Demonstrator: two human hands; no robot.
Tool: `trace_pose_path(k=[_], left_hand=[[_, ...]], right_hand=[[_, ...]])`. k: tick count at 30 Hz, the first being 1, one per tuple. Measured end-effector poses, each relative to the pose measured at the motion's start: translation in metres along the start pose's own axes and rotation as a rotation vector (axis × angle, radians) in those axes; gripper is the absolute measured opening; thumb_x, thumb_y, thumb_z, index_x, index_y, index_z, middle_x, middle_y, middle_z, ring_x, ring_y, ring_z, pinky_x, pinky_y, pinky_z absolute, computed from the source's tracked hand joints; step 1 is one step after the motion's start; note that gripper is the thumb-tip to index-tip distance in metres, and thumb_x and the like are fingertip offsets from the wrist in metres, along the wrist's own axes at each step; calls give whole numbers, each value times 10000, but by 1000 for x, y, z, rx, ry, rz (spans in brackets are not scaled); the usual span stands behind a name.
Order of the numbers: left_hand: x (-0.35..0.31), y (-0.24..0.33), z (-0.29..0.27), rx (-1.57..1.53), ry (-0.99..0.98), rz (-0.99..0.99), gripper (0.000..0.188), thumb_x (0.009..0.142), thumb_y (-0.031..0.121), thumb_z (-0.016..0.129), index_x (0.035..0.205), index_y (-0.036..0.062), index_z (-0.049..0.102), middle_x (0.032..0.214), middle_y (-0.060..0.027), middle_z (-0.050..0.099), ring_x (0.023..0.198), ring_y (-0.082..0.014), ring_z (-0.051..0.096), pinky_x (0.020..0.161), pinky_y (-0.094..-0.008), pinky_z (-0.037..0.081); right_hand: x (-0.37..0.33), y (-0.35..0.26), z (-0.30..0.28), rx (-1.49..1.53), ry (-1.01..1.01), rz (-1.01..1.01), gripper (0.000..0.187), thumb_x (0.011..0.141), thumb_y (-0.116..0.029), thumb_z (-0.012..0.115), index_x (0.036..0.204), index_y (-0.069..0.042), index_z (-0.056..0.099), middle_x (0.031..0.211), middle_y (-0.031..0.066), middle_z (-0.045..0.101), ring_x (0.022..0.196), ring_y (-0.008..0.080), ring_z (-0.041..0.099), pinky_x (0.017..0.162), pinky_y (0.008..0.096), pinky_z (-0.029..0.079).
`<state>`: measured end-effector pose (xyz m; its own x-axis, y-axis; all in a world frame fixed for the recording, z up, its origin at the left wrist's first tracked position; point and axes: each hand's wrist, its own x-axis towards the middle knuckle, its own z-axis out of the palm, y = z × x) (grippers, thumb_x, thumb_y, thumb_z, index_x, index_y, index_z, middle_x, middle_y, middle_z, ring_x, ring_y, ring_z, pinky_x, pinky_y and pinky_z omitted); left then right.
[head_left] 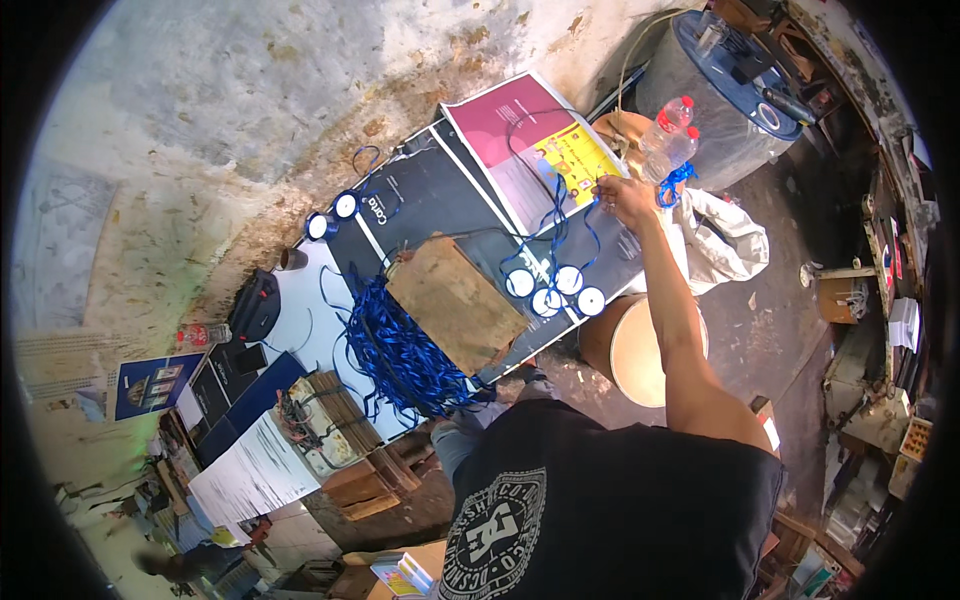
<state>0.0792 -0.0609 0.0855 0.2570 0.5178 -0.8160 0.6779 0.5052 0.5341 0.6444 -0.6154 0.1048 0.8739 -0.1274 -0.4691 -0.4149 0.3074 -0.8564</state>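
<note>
My right arm stretches out over the far right of the table, and my right hand (625,200) is closed with the fingers pinched together. Blue ribbon (557,205) runs up beside it from a group of several white-faced spools (547,302) lower on the table; the strands appear to end at my fingers. Under and beside the hand lies a maroon and yellow printed sheet (515,140). A brown board (457,303) lies left of the spools, next to a big heap of loose blue ribbon (390,350). My left hand is out of view.
Two more ribbon spools (332,215) rest at the table's wall side. Beyond my hand stand clear bottles with red caps (675,115), a large blue-topped drum (730,90) and a white sack (725,235). A round stool (655,350) stands below my right arm.
</note>
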Motion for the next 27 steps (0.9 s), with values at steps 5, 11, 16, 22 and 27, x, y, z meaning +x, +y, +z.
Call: trace_pose_path(k=[5,11,16,22,27], left_hand=[[3,8,4,21,-19,4,415,899,446,568,1081,73,561,869,-28,603,812,-140,559,692,-281,446],[0,6,2,15,3,13,397,902,431,571,1055,65,576,868,-35,608,809,-144,564,695,-286,450],[-2,-2,2,-4,8,9,382,904,418,574,1033,58,589,868,-40,613,807,-147,567,697,-289,454],[-5,-25,1,-54,27,-17,368,906,403,578,1006,50,605,866,-47,618,804,-150,571,700,-294,459],[-1,-48,-17,-100,-19,0,357,909,390,581,984,44,618,866,-52,623,802,-153,575,702,-297,463]], right_hand=[[57,30,-19,-496,205,-195,215,803,-220,606,865,-31,690,753,52,694,641,134,651,542,306,491],[66,55,65,-1038,504,-179,374,736,-312,630,983,-35,675,942,191,678,858,325,664,761,389,532],[69,69,92,-1446,634,-351,329,847,-343,564,942,-45,666,927,170,651,933,331,642,771,486,517],[81,73,80,-1374,604,-362,219,866,-219,555,887,-46,688,877,172,667,782,342,670,683,468,539],[48,53,57,-416,342,-354,186,822,-162,639,918,-12,694,784,122,677,637,200,643,585,311,505]])
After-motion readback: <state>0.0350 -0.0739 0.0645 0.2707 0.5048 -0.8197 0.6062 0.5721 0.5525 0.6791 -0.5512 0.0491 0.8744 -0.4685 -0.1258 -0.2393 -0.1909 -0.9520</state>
